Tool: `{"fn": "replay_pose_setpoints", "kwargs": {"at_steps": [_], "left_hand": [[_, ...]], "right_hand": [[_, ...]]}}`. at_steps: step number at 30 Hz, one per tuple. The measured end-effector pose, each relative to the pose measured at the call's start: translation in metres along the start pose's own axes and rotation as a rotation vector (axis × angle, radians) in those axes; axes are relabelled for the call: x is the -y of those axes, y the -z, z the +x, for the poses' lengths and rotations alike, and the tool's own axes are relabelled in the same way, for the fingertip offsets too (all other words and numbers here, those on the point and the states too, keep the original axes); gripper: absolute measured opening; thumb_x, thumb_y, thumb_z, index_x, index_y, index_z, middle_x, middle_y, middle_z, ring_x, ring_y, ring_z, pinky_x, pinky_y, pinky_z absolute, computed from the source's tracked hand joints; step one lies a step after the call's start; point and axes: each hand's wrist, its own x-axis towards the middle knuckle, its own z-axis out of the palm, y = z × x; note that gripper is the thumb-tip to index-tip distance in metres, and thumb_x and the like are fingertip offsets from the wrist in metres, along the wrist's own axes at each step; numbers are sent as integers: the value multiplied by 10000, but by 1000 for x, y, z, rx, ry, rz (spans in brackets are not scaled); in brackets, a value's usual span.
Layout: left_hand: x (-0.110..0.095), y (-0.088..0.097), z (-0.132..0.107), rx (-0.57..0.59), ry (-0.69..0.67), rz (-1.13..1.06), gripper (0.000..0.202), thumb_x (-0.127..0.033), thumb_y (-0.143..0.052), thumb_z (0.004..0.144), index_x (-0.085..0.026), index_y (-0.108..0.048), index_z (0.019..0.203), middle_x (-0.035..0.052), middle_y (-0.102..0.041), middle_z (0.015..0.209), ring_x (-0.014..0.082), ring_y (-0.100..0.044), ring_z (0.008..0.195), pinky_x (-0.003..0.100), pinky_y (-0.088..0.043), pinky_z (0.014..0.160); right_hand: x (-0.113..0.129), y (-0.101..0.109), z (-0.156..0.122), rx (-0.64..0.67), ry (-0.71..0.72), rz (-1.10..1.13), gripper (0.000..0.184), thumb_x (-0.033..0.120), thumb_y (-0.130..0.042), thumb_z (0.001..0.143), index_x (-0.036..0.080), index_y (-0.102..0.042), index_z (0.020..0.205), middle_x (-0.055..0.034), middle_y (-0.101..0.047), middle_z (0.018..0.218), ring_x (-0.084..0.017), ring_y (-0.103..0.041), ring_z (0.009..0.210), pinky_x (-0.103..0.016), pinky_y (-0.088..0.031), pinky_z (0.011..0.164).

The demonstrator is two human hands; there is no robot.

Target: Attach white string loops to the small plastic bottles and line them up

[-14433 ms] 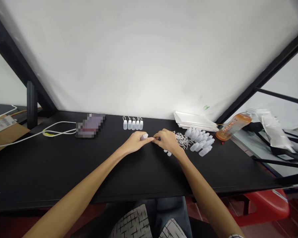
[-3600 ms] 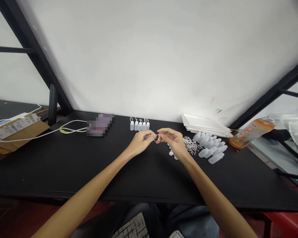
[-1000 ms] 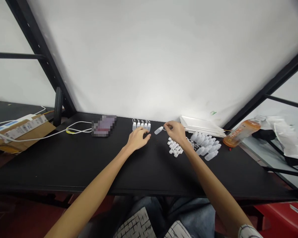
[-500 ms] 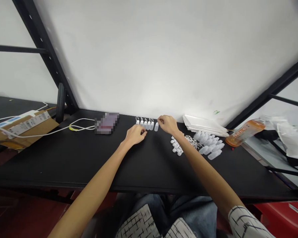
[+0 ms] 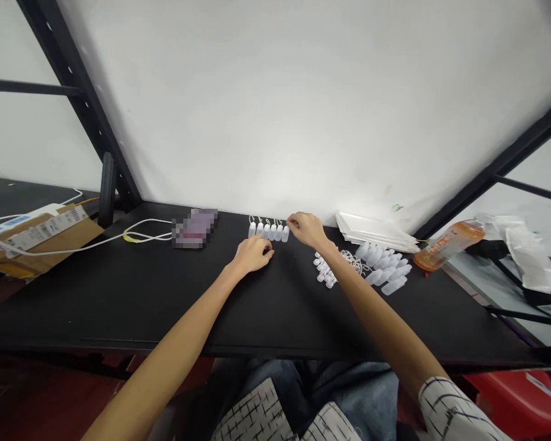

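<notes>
We sit at a black table (image 5: 119, 306) with our left hand (image 5: 253, 254) resting on it, fingers loosely curled and apparently empty, just below a row of small white plastic bottles (image 5: 269, 231). The bottles stand upright side by side at 12 o'clock from our hands, six as far as we can make out, each with a thin loop at its top. Our right hand (image 5: 307, 229) reaches the row's right end, its fingertips (image 5: 289, 222) drawn together at the last bottle; we cannot tell whether they hold its loop or only touch it.

At 3 o'clock lie a heap of small white parts (image 5: 325, 272), a tangle of white cord (image 5: 353, 263) and a cluster of loose white bottles (image 5: 383, 269). Beyond them, at 2 o'clock, sit a stack of white sheets (image 5: 376, 231) and a tilted orange drink bottle (image 5: 443, 254). At 9 o'clock, a pixelated flat object (image 5: 195, 228) lies beside a white cable (image 5: 147, 230).
</notes>
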Motion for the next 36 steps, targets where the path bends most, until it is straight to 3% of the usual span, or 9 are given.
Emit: {"fn": "replay_pose_setpoints", "kwargs": {"at_steps": [6, 10, 16, 23, 27, 32, 36], "left_hand": [[0, 1, 0, -11, -6, -20, 213, -307, -546, 873, -183, -719, 894, 89, -663, 955, 257, -616, 948, 356, -500, 816], [0, 2, -1, -2, -3, 8, 224, -314, -538, 877, -189, -721, 907, 82, -666, 956, 247, -614, 946, 338, -501, 801], [0, 2, -1, 15, -17, 14, 254, -324, -510, 888, -189, -722, 919, 85, -663, 964, 251, -619, 925, 346, -498, 769], [-12, -3, -6, -5, -94, -20, 248, -298, -492, 897, -189, -713, 915, 75, -664, 928, 233, -618, 904, 330, -500, 766], [-32, -14, -10, -20, -199, -34, 264, -302, -474, 923, -198, -701, 1008, 77, -667, 1012, 230, -615, 959, 344, -505, 813], [-53, -24, -17, -13, -328, -60, 264, -299, -460, 948, -194, -688, 1029, 79, -658, 1031, 218, -607, 960, 356, -496, 844], [-54, -23, -18, -16, -326, -68, 255, -296, -467, 950, -184, -687, 1013, 80, -653, 1035, 220, -603, 967, 363, -495, 842]], "right_hand": [[-1, 5, -3, -58, -5, 29, 270, 238, -457, 929, 212, -721, 976, -57, -708, 1004, -192, -621, 839, -279, -367, 654], [-17, 14, -12, -150, -27, 94, 244, 257, -486, 917, 210, -714, 988, -52, -708, 1025, -182, -639, 840, -275, -395, 683], [-74, 36, -56, -227, -168, 148, 207, 274, -532, 872, 204, -715, 938, -47, -733, 960, -193, -670, 871, -288, -462, 753], [-140, 65, -121, -354, -431, -63, 248, 294, -528, 838, 215, -744, 931, -62, -752, 935, -248, -680, 913, -322, -470, 741], [-160, 72, -129, -227, -566, -156, 241, 349, -572, 821, 239, -765, 915, -47, -755, 861, -249, -683, 840, -307, -444, 655], [-164, 63, -119, -56, -449, -176, 254, 408, -606, 828, 249, -771, 940, -40, -756, 935, -227, -669, 868, -279, -403, 631], [-157, 52, -114, 34, -404, -194, 259, 429, -628, 819, 244, -776, 924, -52, -753, 940, -239, -664, 891, -281, -378, 616]]}}
